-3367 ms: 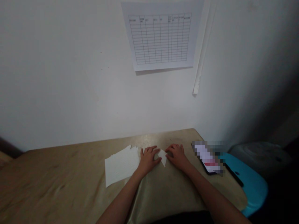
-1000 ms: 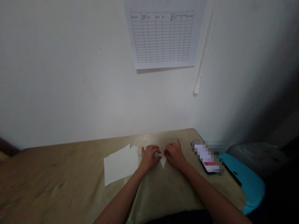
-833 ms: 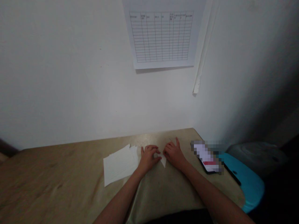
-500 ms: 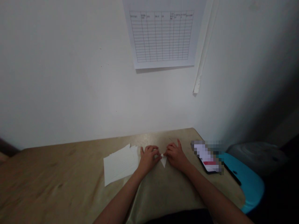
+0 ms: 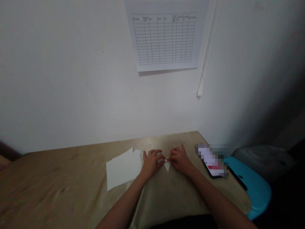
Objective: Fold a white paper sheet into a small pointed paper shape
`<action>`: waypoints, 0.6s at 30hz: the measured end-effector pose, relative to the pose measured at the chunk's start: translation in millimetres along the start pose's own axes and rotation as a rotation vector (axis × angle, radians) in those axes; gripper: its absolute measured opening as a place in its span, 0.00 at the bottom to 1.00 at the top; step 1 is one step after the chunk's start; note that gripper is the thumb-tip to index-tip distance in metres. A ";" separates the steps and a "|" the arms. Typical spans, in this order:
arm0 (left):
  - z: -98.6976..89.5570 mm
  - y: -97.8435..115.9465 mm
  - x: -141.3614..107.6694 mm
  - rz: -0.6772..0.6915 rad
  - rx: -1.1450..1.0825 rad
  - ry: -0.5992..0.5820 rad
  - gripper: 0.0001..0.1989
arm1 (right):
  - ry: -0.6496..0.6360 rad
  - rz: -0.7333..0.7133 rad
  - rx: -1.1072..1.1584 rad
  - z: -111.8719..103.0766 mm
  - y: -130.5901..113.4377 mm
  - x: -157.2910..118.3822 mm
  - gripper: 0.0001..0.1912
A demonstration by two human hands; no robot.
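A small folded piece of white paper (image 5: pixel 167 167), pointed toward me, lies on the table between my two hands. My left hand (image 5: pixel 152 162) has its thumb and index finger on the paper's left and upper edge, with its little finger spread outward. From the other side, my right hand (image 5: pixel 179 160) pinches the right upper part; one finger sticks up. The fingertips cover the top of the folded piece. Beside my left hand lies a stack of white paper sheets (image 5: pixel 122 171) with uneven edges.
A phone (image 5: pixel 211 162), partly pixelated, rests at the right of the brown-covered table (image 5: pixel 71 178). Past that edge are a turquoise stool (image 5: pixel 257 194) and a dark strip-like object (image 5: pixel 238 178). A printed table sheet (image 5: pixel 166 41) hangs on the white wall behind.
My left index finger has moved slightly right over the top of the folded paper, close to my right fingertips. Otherwise the hands and paper are almost where they were.
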State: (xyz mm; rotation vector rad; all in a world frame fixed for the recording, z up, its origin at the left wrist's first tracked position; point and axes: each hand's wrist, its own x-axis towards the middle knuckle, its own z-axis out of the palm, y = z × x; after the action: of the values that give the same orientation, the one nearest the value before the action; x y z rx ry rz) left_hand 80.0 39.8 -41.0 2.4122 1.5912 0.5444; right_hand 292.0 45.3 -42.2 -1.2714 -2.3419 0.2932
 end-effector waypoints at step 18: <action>6.4 -4.5 8.2 0.011 -0.013 0.006 0.09 | 0.007 0.083 0.053 1.5 9.1 6.3 0.11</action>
State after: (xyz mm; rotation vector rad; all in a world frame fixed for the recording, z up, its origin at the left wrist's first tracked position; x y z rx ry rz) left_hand 81.7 49.3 -46.9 2.4135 1.5735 0.5627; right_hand 295.1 55.7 -45.2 -1.3440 -2.2638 0.3740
